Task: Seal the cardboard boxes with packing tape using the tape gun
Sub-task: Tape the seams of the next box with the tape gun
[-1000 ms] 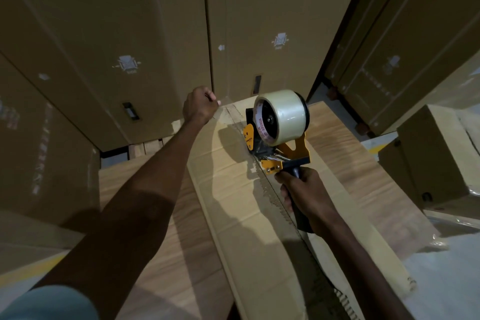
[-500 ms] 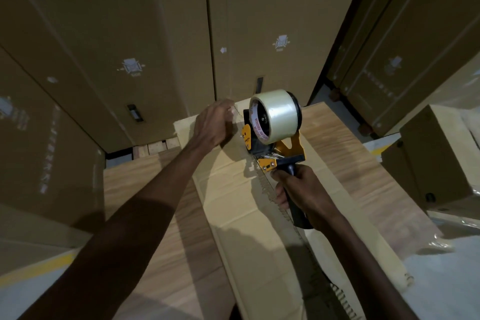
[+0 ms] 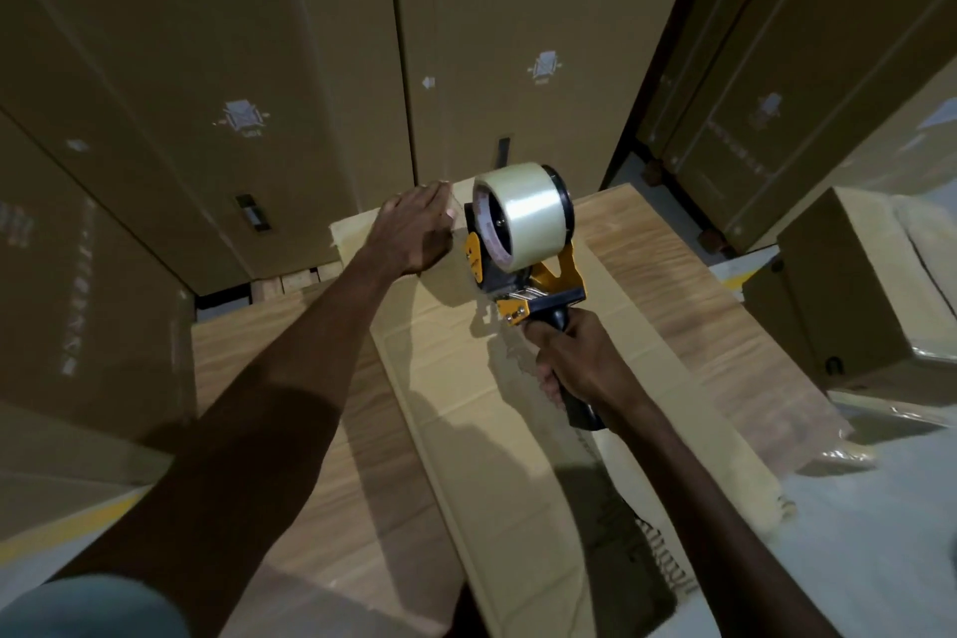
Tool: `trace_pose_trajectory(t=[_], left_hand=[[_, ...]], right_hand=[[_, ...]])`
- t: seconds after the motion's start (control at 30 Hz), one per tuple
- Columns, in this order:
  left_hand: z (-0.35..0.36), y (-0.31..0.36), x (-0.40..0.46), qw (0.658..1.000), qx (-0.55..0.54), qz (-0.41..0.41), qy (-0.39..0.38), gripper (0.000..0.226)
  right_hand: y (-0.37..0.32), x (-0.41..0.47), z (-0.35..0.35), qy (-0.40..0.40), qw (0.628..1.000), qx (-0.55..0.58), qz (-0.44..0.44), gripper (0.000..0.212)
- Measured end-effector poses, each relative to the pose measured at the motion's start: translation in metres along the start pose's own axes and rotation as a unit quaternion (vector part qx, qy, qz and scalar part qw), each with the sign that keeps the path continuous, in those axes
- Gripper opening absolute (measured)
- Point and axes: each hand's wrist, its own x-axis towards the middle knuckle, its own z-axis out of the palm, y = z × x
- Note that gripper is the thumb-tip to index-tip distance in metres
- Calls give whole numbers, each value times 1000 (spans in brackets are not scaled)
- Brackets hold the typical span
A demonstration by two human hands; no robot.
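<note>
- Right hand (image 3: 580, 368) grips the tape gun (image 3: 523, 249); left hand (image 3: 414, 228) lies flat on the box (image 3: 466, 404), fingers straight
- Step: starting a strip at the far end (likely); next, a steady pull along the seam

We reach our left hand (image 3: 414, 228) far out in front, arm straight, fingers flat and pressing down. Our right hand (image 3: 575, 368) sits closer in, fingers curled tight around a handle, arm bent.

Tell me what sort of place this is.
Probably a warehouse or packing area: tall cardboard cartons with printed handling symbols stand in rows, a long flat cardboard box lies on a wood-grain surface, and the right hand holds a tape gun.
</note>
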Motion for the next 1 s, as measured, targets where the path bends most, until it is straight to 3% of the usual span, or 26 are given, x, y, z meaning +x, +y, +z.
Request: trace_pose_trajectory(t=[0.2,0.37,0.5,0.73,1.0], left_hand=[[0,0,1,1000,5,-2,-9,58],[3,-2,3,999,10,-15,-44,85],[4,0,2,999,23,-18,-44,91],[14,29,-25,998,35,-24,-36,76],[19,32,-32,999,36,-24,-29,78]], right_hand=[[9,-10,-17,5,998,-55,-24,29],[26,-35,-28,1,998,-67,-11,27],[31,-45,-24,20,999,-40,-8,24],[35,-42,-21,3,1000,-12,14,27],[40,-44,-26,14,998,-57,-6,22]])
